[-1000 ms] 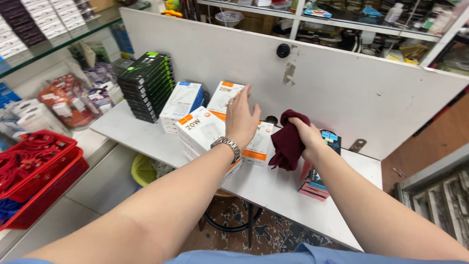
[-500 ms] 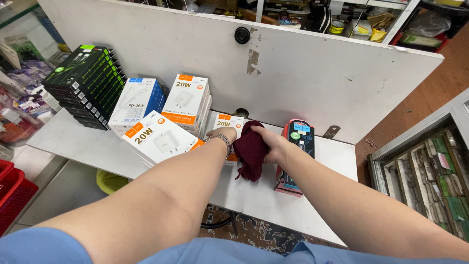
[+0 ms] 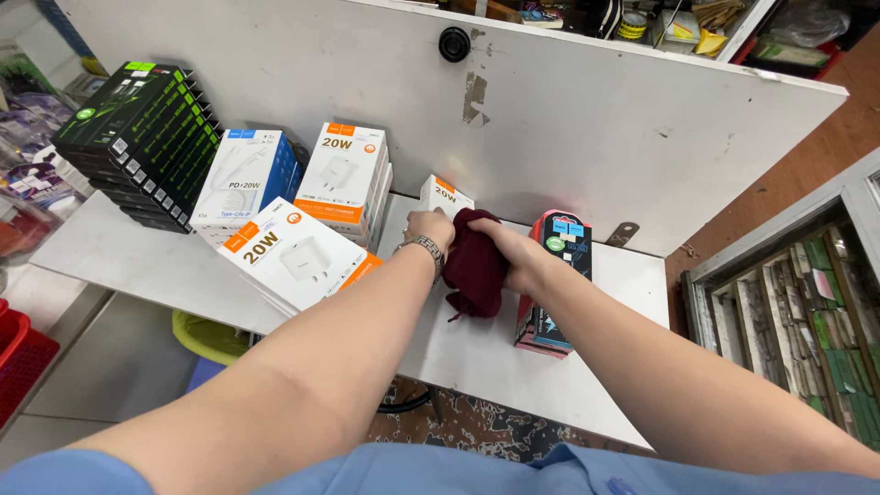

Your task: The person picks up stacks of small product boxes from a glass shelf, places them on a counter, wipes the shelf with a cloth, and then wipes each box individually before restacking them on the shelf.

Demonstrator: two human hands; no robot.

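Note:
My left hand [image 3: 429, 227], with a metal watch on its wrist, grips a small white and orange box [image 3: 445, 196] standing on the white table [image 3: 137, 261]. My right hand [image 3: 510, 257] is closed on a dark red cloth [image 3: 474, 266] pressed against that box. Just right of the cloth stands a red and black box [image 3: 557, 275]. A stack of flat white and orange charger boxes [image 3: 298, 255] lies left of my forearm.
More white and orange boxes [image 3: 346, 179] and a white and blue box [image 3: 246, 179] stand behind the stack. A tilted stack of black and green boxes [image 3: 137, 137] sits far left. A white board [image 3: 596, 119] backs the table. Red baskets [image 3: 18, 367] sit below left.
My left hand has dropped from the stacked boxes and closed on the small box. My right hand has brought the cloth against it. The view has moved closer.

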